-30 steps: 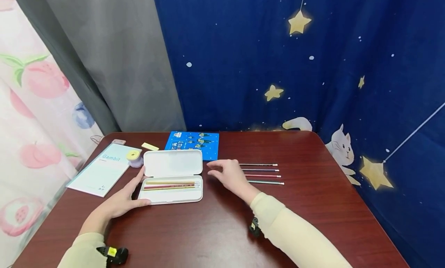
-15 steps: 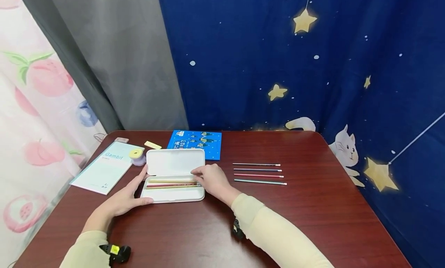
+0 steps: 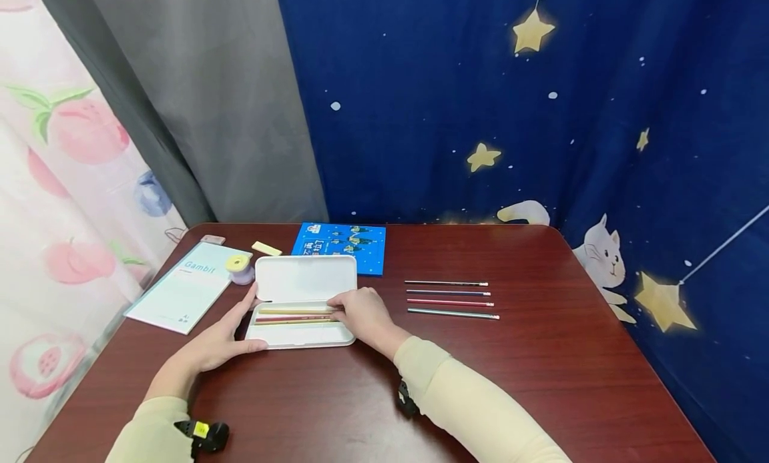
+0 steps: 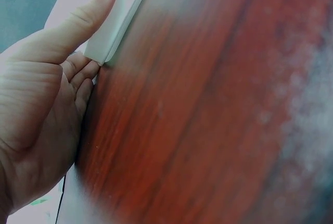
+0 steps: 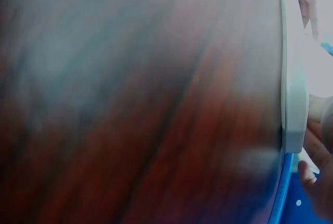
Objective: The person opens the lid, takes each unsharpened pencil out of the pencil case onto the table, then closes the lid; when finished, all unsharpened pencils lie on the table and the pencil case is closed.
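Note:
A white pencil case (image 3: 306, 279) lies with its lid raised on the table. Inside are a few pencils (image 3: 291, 319), laid lengthwise in yellow and red tones. My left hand (image 3: 213, 346) rests against the case's left end, thumb along the front wall and fingers spread up the side; the left wrist view shows the thumb over the white edge. My right hand (image 3: 363, 316) reaches over the case's right end. Its thumb and fingers pinch the right end of the upper yellow pencil (image 3: 294, 311), hiding that end.
Several pencils (image 3: 447, 302) lie in a row to the right. A blue book (image 3: 369, 249) is behind the lid. On the left are a pale notebook (image 3: 186, 289), a yellow-and-lilac spool-shaped item (image 3: 240, 269), a yellow strip (image 3: 266, 249) and a small pinkish block (image 3: 213, 239).
My right hand has moved left from beside the pencil row into the case, and its fingers have come down on a pencil's end. My left hand stays at the case; the head view shifts slightly.

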`<state>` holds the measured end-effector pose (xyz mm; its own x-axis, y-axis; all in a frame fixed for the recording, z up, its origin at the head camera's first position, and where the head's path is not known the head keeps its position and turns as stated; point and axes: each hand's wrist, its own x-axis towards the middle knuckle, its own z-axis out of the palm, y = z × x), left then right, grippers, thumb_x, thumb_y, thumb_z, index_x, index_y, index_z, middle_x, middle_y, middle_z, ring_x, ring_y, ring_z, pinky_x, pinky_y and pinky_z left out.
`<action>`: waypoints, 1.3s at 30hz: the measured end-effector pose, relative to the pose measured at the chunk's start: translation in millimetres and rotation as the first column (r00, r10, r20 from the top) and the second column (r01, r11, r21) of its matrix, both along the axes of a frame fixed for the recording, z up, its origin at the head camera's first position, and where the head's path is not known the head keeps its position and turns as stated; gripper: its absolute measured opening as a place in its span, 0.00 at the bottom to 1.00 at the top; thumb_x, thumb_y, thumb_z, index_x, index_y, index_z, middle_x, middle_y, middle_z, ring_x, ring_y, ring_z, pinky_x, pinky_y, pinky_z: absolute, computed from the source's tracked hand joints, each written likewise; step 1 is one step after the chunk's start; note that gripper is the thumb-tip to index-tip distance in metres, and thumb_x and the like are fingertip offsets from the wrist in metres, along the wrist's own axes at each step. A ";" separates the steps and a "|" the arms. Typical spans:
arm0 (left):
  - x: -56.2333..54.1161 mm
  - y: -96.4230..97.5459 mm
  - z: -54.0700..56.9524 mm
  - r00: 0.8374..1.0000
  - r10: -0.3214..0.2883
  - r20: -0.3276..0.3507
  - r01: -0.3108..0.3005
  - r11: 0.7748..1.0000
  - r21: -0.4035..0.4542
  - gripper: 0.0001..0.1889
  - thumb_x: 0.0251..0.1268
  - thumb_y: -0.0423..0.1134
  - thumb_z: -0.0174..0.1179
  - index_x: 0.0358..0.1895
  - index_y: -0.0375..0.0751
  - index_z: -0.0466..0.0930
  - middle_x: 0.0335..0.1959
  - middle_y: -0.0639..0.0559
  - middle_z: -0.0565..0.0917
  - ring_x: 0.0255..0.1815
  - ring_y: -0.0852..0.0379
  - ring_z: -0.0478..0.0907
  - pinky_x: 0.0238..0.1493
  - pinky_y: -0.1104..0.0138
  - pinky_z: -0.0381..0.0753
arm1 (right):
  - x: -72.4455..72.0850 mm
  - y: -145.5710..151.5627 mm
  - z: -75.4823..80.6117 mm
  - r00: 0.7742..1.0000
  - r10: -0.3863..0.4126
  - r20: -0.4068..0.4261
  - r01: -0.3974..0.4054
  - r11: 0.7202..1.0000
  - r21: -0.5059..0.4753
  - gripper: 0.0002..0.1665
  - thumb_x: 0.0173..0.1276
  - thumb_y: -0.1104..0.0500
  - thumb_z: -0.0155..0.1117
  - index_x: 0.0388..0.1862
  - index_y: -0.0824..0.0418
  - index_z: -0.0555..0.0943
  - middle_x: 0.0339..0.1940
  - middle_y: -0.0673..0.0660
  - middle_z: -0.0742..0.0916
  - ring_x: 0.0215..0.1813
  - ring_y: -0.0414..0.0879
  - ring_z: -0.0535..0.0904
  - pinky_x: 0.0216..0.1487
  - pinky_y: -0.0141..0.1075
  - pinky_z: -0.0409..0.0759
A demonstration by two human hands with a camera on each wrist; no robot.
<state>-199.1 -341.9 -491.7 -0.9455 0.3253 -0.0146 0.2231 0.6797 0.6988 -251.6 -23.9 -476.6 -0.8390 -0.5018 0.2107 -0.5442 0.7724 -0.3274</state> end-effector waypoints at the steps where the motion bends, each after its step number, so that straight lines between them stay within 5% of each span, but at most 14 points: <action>1: -0.1 0.2 0.2 1.000 0.000 0.000 0.000 1.000 0.003 0.65 0.62 0.53 0.75 0.87 0.53 0.29 0.84 0.32 0.47 0.80 0.32 0.48 0.70 0.29 0.53 | -0.4 -0.2 -0.4 1.000 -0.002 0.000 0.002 1.000 0.001 0.16 0.69 0.48 0.75 0.54 0.45 0.92 0.47 0.44 0.92 0.52 0.39 0.87 0.59 0.37 0.80; 11: -0.7 0.7 1.8 1.000 0.003 0.007 -0.003 1.000 0.008 0.65 0.62 0.53 0.75 0.86 0.55 0.28 0.85 0.34 0.45 0.81 0.31 0.46 0.71 0.28 0.51 | -3.4 0.2 -5.3 0.996 -0.005 0.094 0.017 0.992 -0.124 0.15 0.68 0.53 0.76 0.54 0.48 0.92 0.48 0.44 0.92 0.54 0.41 0.86 0.59 0.36 0.79; 22: -1.7 1.4 0.2 1.000 -0.008 -0.006 0.008 1.000 0.011 0.65 0.62 0.53 0.75 0.87 0.53 0.29 0.85 0.34 0.48 0.82 0.32 0.46 0.71 0.29 0.50 | -7.0 6.6 -8.3 0.981 0.088 0.173 -0.048 0.974 -0.223 0.11 0.71 0.57 0.74 0.51 0.51 0.92 0.45 0.44 0.92 0.48 0.35 0.85 0.51 0.28 0.81; 31: -1.2 1.9 -2.1 1.000 -0.008 -0.007 0.008 1.000 0.011 0.65 0.61 0.53 0.75 0.87 0.52 0.29 0.84 0.34 0.49 0.81 0.33 0.47 0.71 0.30 0.51 | -5.2 23.8 -6.7 0.955 0.138 0.262 -0.001 0.886 -0.464 0.07 0.71 0.59 0.74 0.46 0.53 0.92 0.40 0.41 0.91 0.40 0.31 0.83 0.46 0.28 0.81; 39: 1.4 -0.2 -0.4 1.000 0.001 -0.003 -0.001 1.000 0.011 0.65 0.61 0.53 0.75 0.87 0.52 0.29 0.84 0.34 0.50 0.81 0.33 0.48 0.71 0.30 0.52 | -3.1 72.8 10.0 0.961 0.170 0.217 -0.027 0.842 -0.538 0.07 0.68 0.61 0.76 0.44 0.55 0.92 0.39 0.45 0.92 0.41 0.37 0.86 0.45 0.33 0.85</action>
<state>-197.6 -342.1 -492.1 -0.9457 0.3249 -0.0083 0.2247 0.6721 0.7055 -254.7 48.9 -466.7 -0.8506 -0.4573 0.2595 -0.4544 0.3910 -0.8004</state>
